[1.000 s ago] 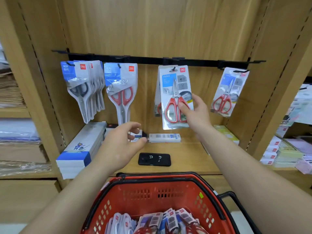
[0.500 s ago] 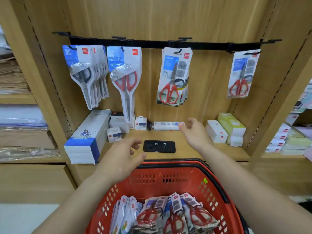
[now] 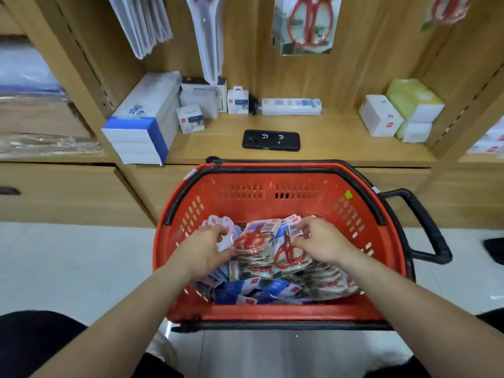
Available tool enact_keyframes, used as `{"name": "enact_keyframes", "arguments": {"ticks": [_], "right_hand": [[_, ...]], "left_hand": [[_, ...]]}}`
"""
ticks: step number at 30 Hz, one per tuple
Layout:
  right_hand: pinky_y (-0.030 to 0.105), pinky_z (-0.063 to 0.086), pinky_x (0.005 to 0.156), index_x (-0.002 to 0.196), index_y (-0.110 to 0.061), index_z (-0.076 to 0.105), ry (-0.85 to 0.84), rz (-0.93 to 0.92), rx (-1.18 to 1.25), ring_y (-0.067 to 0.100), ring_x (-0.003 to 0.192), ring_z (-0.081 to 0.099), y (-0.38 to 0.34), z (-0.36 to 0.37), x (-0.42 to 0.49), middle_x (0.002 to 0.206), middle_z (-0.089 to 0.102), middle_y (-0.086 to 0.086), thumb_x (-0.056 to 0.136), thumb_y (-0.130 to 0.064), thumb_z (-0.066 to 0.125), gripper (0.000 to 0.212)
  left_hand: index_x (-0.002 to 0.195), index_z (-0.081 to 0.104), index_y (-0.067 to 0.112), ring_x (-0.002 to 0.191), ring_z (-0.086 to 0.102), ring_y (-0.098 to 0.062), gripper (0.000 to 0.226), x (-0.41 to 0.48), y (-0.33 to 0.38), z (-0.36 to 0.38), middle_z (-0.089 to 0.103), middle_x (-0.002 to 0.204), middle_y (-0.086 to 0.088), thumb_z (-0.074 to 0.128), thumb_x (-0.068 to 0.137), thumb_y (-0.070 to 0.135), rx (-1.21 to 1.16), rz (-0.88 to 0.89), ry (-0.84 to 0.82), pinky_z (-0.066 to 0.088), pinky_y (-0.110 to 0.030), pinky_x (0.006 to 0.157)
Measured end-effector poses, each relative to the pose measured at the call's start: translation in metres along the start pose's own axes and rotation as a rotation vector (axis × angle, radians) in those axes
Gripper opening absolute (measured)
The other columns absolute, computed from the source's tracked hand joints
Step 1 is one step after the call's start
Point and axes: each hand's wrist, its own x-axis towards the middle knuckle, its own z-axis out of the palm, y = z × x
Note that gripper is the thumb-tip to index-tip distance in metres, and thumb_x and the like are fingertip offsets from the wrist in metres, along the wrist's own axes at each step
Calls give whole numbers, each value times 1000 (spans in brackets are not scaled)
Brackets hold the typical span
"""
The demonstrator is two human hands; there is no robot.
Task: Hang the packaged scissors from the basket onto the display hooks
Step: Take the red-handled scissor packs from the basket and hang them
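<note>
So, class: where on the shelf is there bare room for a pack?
Bare shelf between the black phone and the right-hand white boxes, and between phone and small white box. Back left is crowded; the basket is full of scissor packs.

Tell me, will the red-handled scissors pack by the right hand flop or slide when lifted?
Probably stiff: the red-handled scissors pack is flat card with rigid scissors inside. Its glossy plastic front may slip against the packs beneath.

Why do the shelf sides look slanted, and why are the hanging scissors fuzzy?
Head view: the wide-angle lens tilts straight edges near the borders, like the shelf upright; the hanging scissors are smeared, probably motion blur; the basket, left hand and right hand look sharper.
</note>
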Motion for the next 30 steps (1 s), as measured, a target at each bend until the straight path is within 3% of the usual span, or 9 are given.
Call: {"name": "enact_keyframes", "arguments": {"ticks": [2, 8, 12, 14, 16, 19, 23, 27, 30], "right_hand": [[34, 48, 82, 129, -13, 60, -7, 5, -7, 24, 98, 64, 5, 8, 4, 101, 65, 1, 93, -36, 69, 44], [38, 51, 87, 132, -4, 58, -4, 127, 45, 31, 101, 67, 22, 12, 20, 107, 73, 14, 97, -38, 68, 50], [37, 46, 64, 111, -1, 66, -18, 173, -7, 26, 72, 66, 25, 21, 35, 71, 67, 7, 92, -49, 71, 52], [34, 39, 57, 94, -5, 66, -54, 192, -55, 26, 69, 66, 28, 27, 43, 72, 67, 7, 87, -61, 70, 56], [34, 41, 58, 80, -11, 59, -71, 188, -94, 25, 72, 66, 32, 33, 52, 80, 68, 5, 82, -72, 66, 62], [36, 47, 62, 78, -17, 56, -39, 179, -147, 23, 71, 64, 32, 41, 60, 77, 65, 1, 79, -79, 62, 62], [35, 44, 57, 73, -14, 54, 29, 169, -150, 23, 62, 60, 24, 48, 66, 64, 62, 3, 83, -64, 72, 54], [30, 34, 51, 78, -24, 50, 19, 179, 34, 15, 61, 56, 22, 46, 68, 67, 58, -4, 84, -44, 81, 37], [32, 44, 69, 104, -20, 50, 0, 199, 263, 14, 81, 57, 24, 45, 66, 88, 59, -12, 86, -31, 83, 39]], "left_hand": [[147, 50, 16, 119, 61, -25, 60, 1, -8, 17, 59, 140, -6, 68, 96, 43, 28, -9, -49, 49, -36, 99], [149, 48, 16, 127, 56, -28, 63, 22, -12, 28, 53, 145, -8, 64, 97, 48, -10, -11, -38, 46, -38, 105], [150, 48, 15, 135, 52, -25, 64, 47, -2, 35, 52, 150, -8, 61, 98, 51, -79, -25, -36, 40, -35, 110], [151, 47, 15, 136, 51, -26, 69, 59, 4, 43, 53, 151, -6, 60, 97, 56, -84, -32, -54, 41, -37, 111], [151, 46, 15, 134, 53, -28, 71, 71, 10, 49, 55, 149, -8, 58, 97, 60, -97, -51, -85, 44, -39, 108], [145, 47, 8, 132, 54, -35, 62, 89, 12, 57, 58, 144, -16, 52, 103, 53, -118, -111, -157, 44, -39, 105], [130, 54, 6, 131, 46, -39, 57, 97, 15, 68, 62, 131, -21, 40, 106, 56, -14, -139, -228, 38, -44, 107], [137, 46, 11, 135, 35, -37, 55, 89, 22, 75, 59, 133, -17, 39, 106, 55, 16, -133, -278, 34, -46, 108], [139, 40, 14, 130, 42, -35, 55, 84, 28, 76, 56, 136, -15, 44, 104, 56, 34, -92, -284, 34, -44, 107]]}}
